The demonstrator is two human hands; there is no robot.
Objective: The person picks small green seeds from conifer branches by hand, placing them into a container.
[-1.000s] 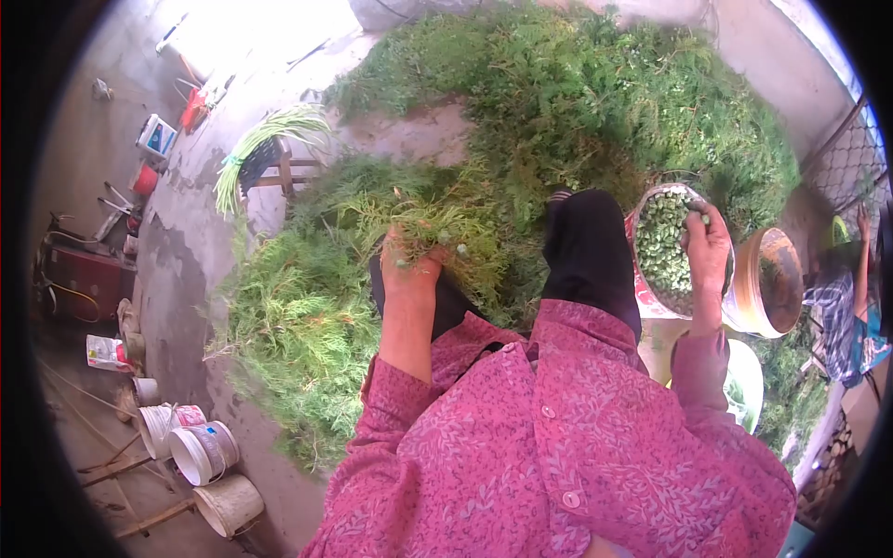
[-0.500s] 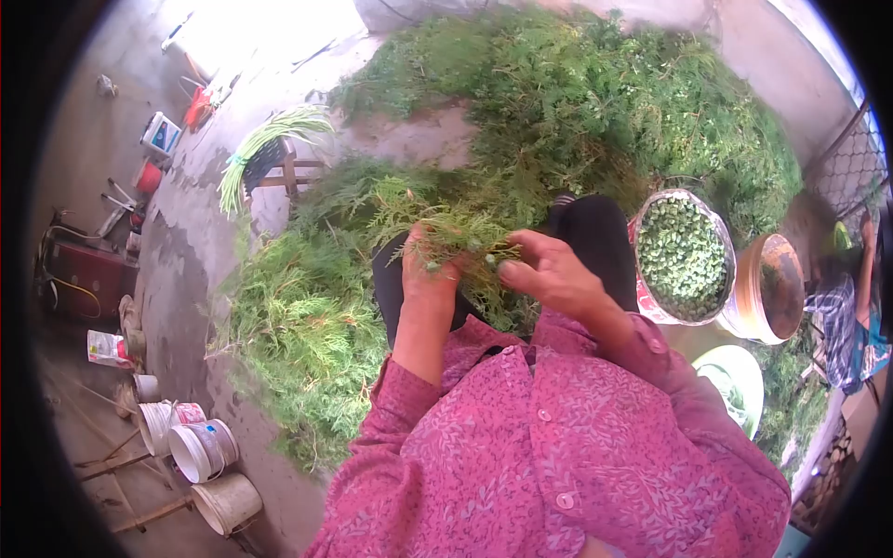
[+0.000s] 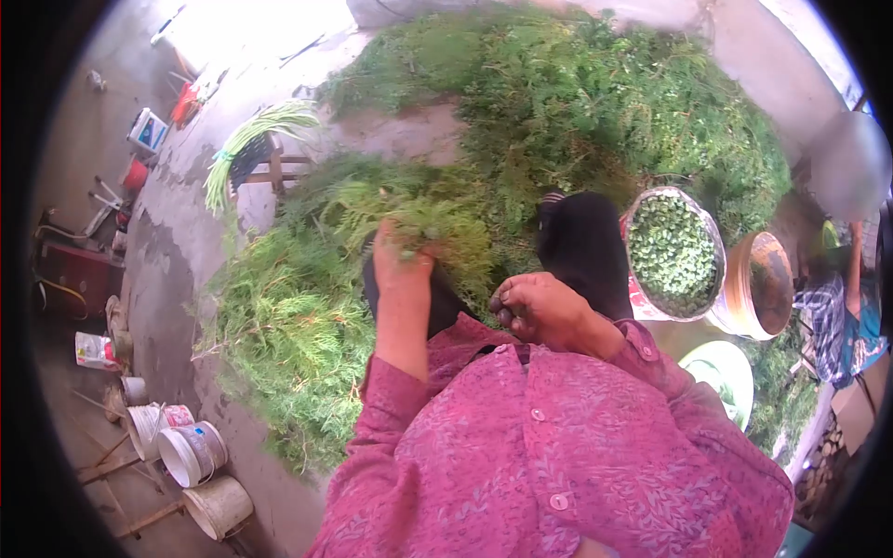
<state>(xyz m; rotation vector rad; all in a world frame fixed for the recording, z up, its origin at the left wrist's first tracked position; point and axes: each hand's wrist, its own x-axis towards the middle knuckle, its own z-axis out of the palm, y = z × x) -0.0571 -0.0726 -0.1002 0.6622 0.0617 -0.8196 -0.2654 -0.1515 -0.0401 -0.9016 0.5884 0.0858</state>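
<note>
My left hand [image 3: 403, 270] is closed around a feathery evergreen sprig [image 3: 437, 228], held above my lap and blurred at its tips. Close to my shirt front, my right hand [image 3: 549, 312] is curled with darkened fingertips pressed together, apart from the sprig. Whatever lies inside those fingers, if anything, is hidden. Right of my knee stands a bucket [image 3: 634, 290] filled with small green cones or seed pods [image 3: 672, 246]. Cut evergreen branches [image 3: 288, 325] lie heaped beside my left leg.
A larger pile of branches [image 3: 614, 112] spreads ahead. Beyond the full bucket are a brownish bucket [image 3: 739, 288] and a pale green basin [image 3: 730, 367]. Long green stalks [image 3: 246, 144] rest on a small stool [image 3: 279, 175]. White buckets [image 3: 193, 453] line the left side.
My right hand has drawn back from the sprig toward my body, its fingers now curled in. My left hand has shifted slightly left with the sprig.
</note>
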